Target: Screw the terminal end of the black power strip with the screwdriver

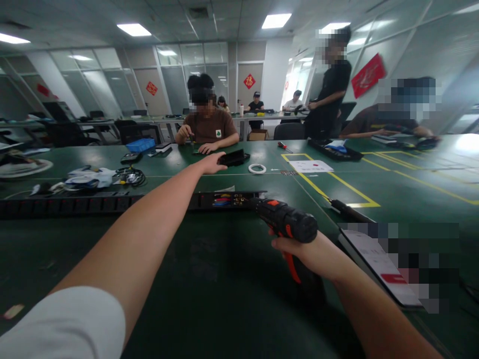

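Observation:
My right hand (299, 249) is wrapped round the handle of a black and orange cordless drill (286, 219), its nose pointing left and away from me. The drill's tip is at the right end of a long black power strip (93, 203); whether it touches cannot be told. Coloured wires (222, 200) and brass-coloured parts (238, 199) show in that uncovered end. Stretched across the strip, my left hand (214, 163) is at a small black open box (235, 157). Thumb and fingers look apart at its left edge, and the fingertips are partly hidden.
A white ring of tape (257, 169) lies right of the box. Further right are a printed sheet (311, 166), a screwdriver (283, 146) and a black tray (333, 149). Cables (129, 176) and a blue bin (140, 145) stand left. A person (209, 124) sits opposite, hands on the table.

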The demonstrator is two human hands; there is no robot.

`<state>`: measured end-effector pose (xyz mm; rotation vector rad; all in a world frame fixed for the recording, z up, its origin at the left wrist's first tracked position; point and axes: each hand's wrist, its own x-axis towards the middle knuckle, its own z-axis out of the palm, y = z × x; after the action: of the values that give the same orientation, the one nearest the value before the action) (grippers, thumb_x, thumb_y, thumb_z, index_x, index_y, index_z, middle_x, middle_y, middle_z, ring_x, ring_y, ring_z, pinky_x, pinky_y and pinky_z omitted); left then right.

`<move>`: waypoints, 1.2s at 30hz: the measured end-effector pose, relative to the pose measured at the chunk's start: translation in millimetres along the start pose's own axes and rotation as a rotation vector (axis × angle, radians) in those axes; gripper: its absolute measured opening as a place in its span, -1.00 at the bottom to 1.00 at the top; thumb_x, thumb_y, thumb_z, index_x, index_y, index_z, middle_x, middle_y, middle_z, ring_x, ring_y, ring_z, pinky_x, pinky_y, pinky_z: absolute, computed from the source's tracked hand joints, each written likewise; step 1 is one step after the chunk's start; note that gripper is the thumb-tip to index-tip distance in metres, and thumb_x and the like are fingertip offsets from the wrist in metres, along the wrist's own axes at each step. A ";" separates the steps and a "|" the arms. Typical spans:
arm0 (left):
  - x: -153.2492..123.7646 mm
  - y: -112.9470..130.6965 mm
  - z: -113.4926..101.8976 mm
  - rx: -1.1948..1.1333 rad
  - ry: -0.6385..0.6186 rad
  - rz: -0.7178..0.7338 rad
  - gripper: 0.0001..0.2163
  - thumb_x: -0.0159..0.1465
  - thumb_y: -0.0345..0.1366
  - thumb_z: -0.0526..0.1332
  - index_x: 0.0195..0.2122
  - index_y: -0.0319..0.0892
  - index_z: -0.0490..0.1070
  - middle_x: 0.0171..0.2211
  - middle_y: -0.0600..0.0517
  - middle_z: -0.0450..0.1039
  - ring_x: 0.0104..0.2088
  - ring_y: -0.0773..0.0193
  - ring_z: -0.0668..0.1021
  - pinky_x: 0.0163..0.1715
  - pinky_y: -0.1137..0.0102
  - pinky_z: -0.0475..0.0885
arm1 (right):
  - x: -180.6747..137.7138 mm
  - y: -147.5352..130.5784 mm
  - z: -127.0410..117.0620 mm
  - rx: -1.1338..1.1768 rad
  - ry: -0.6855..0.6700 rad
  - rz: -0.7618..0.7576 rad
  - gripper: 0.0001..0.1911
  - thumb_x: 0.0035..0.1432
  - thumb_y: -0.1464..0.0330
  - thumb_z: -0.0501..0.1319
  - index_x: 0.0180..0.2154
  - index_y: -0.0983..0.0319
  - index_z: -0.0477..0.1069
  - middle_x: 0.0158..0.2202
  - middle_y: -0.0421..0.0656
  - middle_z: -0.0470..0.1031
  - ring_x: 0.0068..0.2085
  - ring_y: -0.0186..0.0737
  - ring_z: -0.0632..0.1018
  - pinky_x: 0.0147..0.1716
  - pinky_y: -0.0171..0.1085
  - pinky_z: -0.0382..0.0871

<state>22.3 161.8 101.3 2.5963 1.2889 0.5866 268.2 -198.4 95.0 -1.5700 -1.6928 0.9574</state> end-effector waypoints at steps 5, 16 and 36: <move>-14.1 -8.4 -55.1 -0.163 0.274 0.025 -0.37 0.32 -0.24 0.35 0.34 -0.26 0.14 0.00 -0.01 0.51 -0.02 0.22 0.50 0.15 0.20 0.37 | 0.3 3.6 0.2 -0.007 -0.003 -0.020 -0.81 0.07 0.29 0.31 -0.24 0.20 0.53 -0.44 -0.23 0.50 -0.39 -0.15 0.52 -0.36 -0.20 0.37; -132.4 61.3 -56.8 0.013 -0.046 0.307 -0.37 0.13 -0.11 0.46 0.22 -0.04 0.36 0.13 -0.02 0.46 0.11 0.03 0.52 0.16 0.15 0.37 | 6.4 -2.0 -2.6 0.101 0.123 0.092 -0.82 0.02 0.24 0.29 -0.32 0.18 0.49 -0.50 -0.24 0.45 -0.41 -0.14 0.49 -0.38 -0.19 0.33; -183.8 102.7 67.9 0.464 0.130 0.275 -0.39 0.28 0.02 0.36 0.31 -0.02 0.29 0.18 -0.16 0.38 0.11 -0.07 0.44 0.01 0.14 0.30 | 14.1 9.3 -4.8 -0.075 0.140 -0.015 -0.77 0.03 0.23 0.31 -0.25 0.18 0.53 -0.45 -0.21 0.50 -0.36 -0.07 0.53 -0.33 -0.14 0.37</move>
<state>25.2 -45.8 25.2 3.2016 1.2330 0.5613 275.9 -183.6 89.4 -1.6312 -1.6565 0.7657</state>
